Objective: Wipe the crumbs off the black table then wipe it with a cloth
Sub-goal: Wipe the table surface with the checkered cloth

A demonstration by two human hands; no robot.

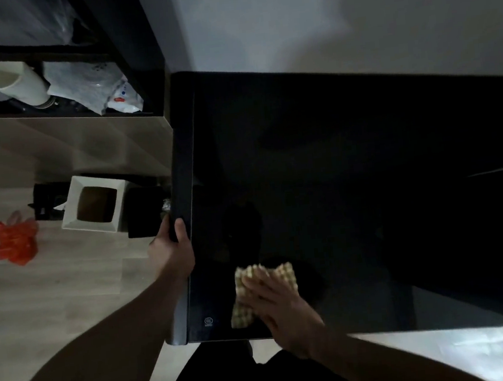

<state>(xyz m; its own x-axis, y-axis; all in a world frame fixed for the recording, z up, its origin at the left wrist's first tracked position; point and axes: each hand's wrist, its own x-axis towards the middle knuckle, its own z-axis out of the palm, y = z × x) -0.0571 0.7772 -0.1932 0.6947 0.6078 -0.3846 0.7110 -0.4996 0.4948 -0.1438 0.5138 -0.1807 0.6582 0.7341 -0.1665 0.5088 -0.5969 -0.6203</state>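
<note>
The black glossy table [348, 156] fills the right half of the head view. A yellow checked cloth [284, 274] lies on its near left corner. My right hand [282, 313] presses flat on the cloth, fingers spread over it. My left hand [171, 248] grips the table's left edge, thumb on top and fingers under the rim. No crumbs show on the dark surface.
On the wooden floor left of the table stand a white square bin [95, 205], a black box [143, 211] and a crumpled orange bag [15, 240]. A dark shelf [58, 83] holds a white roll and plastic bags. A grey wall [350, 18] runs behind the table.
</note>
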